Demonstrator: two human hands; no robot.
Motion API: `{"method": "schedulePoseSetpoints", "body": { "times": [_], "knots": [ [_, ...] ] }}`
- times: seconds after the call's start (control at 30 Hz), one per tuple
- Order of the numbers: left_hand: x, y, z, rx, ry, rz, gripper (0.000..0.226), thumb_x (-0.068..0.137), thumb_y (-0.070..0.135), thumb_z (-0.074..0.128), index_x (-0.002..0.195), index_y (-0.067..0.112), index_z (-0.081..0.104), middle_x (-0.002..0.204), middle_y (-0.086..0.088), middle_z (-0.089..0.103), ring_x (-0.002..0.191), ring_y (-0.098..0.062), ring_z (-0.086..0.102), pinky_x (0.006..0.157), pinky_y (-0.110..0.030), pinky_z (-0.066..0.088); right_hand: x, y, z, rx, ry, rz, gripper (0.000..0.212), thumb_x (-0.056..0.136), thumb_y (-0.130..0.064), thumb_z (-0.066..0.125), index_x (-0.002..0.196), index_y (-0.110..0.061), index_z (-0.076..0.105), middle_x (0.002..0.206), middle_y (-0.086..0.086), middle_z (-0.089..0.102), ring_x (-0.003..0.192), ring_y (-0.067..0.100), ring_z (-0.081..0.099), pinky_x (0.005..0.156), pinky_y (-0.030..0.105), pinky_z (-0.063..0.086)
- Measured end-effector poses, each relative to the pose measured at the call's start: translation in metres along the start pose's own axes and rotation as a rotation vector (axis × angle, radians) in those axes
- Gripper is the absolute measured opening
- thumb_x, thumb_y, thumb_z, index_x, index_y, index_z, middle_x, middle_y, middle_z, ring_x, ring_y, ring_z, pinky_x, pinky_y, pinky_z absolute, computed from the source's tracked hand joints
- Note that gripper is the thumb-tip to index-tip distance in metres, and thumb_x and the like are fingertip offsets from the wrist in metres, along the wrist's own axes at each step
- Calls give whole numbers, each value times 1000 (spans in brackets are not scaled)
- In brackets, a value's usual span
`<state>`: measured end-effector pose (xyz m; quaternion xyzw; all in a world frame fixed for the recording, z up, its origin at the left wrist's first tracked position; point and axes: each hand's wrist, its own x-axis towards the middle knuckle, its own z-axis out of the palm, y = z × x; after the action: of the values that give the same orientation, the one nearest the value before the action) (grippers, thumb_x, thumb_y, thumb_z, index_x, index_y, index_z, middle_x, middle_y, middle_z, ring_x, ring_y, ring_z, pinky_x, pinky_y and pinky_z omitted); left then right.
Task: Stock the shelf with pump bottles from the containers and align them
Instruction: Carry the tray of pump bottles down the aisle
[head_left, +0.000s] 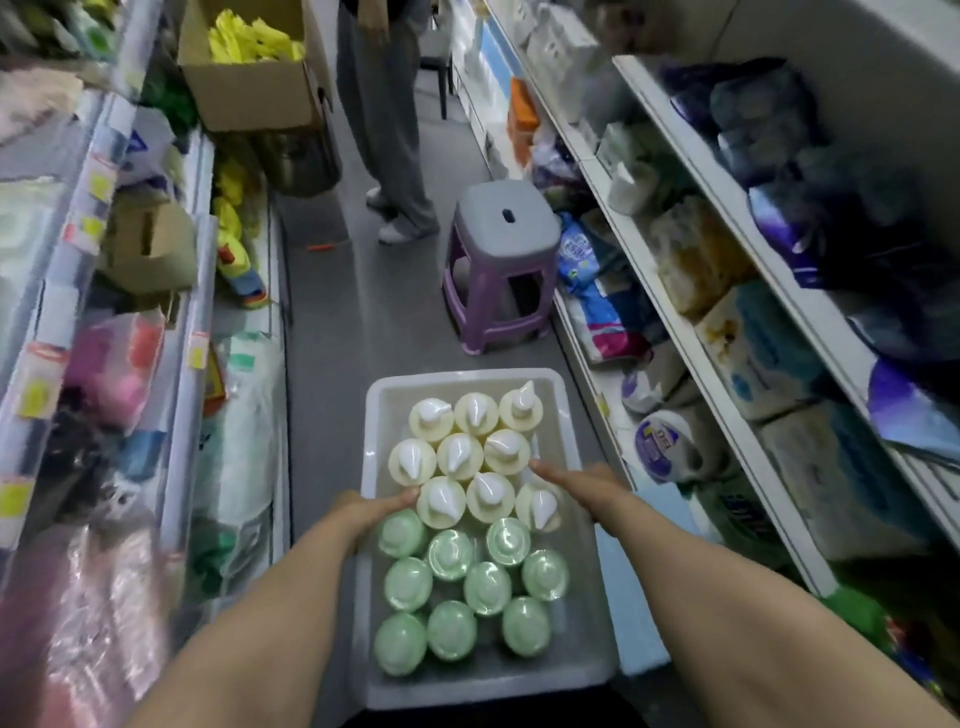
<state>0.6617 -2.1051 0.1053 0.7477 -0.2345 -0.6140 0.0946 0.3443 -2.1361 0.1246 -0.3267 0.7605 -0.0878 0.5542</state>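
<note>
A translucent grey bin (470, 378) sits in the aisle below me, packed with upright pump bottles. Several cream bottles with white pumps (460, 457) fill its far half. Several green bottles with green caps (449, 587) fill the near half. My left hand (363, 512) grips the bin's left rim, thumb pointing inward toward a cream bottle. On the opposite rim, my right hand (582, 486) grips the edge, thumb reaching over the bottles. Both forearms stretch down from the bottom of the view.
A purple stool with a grey seat (501, 260) stands just beyond the bin. A person in grey trousers (387, 130) stands farther up the aisle. Stocked white shelves (701, 322) line the right side, packed shelving (78, 260) the left. A cardboard box (249, 88) sits back left.
</note>
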Motion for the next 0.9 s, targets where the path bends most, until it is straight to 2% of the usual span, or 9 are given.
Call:
{"method": "schedulePoseSetpoints", "body": {
  "times": [0.1, 0.23, 0.3, 0.37, 0.43, 0.5, 0.63, 0.73, 0.9],
  "knots": [
    [24, 50, -11, 33, 8, 6, 148, 32, 71, 86, 149, 1, 28, 144, -20, 47, 125, -36, 52, 101, -49, 48, 38, -40, -7, 16, -12, 26, 119, 55, -68, 86, 144, -1, 44, 139, 19, 57, 121, 34, 60, 100, 46, 52],
    [51, 119, -25, 54, 78, -16, 143, 31, 72, 83, 144, -2, 34, 138, -23, 52, 125, -38, 54, 96, -47, 49, 87, -104, -20, 21, -67, 13, 117, 58, -68, 85, 146, -4, 42, 142, 17, 54, 124, 35, 56, 103, 46, 49],
    [66, 153, -32, 32, 81, -11, 145, 27, 73, 83, 142, -2, 38, 134, -21, 55, 112, -35, 59, 79, -39, 54, 113, -137, -29, 32, -58, -4, 117, 59, -67, 85, 147, -4, 42, 145, 16, 52, 127, 34, 55, 103, 43, 48],
    [79, 184, -36, 17, 72, 10, 147, 24, 74, 82, 142, -2, 39, 133, -20, 56, 101, -30, 58, 65, -32, 50, 134, -169, -40, 6, -31, -10, 117, 57, -68, 85, 146, -5, 43, 143, 15, 53, 125, 34, 56, 96, 39, 49],
    [95, 209, -42, 6, 55, 9, 151, 21, 75, 83, 144, 0, 38, 135, -19, 55, 108, -31, 58, 73, -35, 51, 153, -195, -46, -2, -17, -9, 119, 53, -70, 85, 145, -6, 44, 142, 15, 55, 123, 34, 57, 94, 39, 50],
    [112, 236, -49, -2, 15, 6, 152, 20, 76, 83, 144, 2, 36, 137, -18, 54, 115, -33, 57, 83, -38, 51, 171, -222, -52, 18, 1, -4, 123, 52, -69, 87, 146, -4, 42, 144, 16, 53, 125, 35, 56, 100, 43, 49],
    [161, 292, -67, -9, -64, 23, 140, 24, 74, 88, 137, 3, 44, 124, -17, 63, 109, -33, 63, 94, -47, 54, 207, -273, -60, 33, 48, 16, 130, 45, -70, 88, 146, -3, 42, 144, 17, 52, 126, 36, 56, 104, 48, 48],
    [192, 343, -82, 1, -132, 34, 135, 33, 70, 89, 139, 2, 42, 128, -18, 62, 114, -34, 62, 99, -48, 51, 231, -309, -63, 53, 84, -19, 135, 36, -75, 84, 148, -11, 43, 140, 16, 57, 121, 34, 60, 103, 47, 50],
    [226, 423, -99, 17, -129, 56, 119, 50, 59, 90, 141, 0, 40, 132, -20, 58, 118, -36, 59, 102, -49, 48, 270, -372, -82, 72, 126, -4, 111, 52, -67, 88, 137, -5, 53, 134, 16, 61, 116, 33, 62, 100, 47, 52]
  ]
}}
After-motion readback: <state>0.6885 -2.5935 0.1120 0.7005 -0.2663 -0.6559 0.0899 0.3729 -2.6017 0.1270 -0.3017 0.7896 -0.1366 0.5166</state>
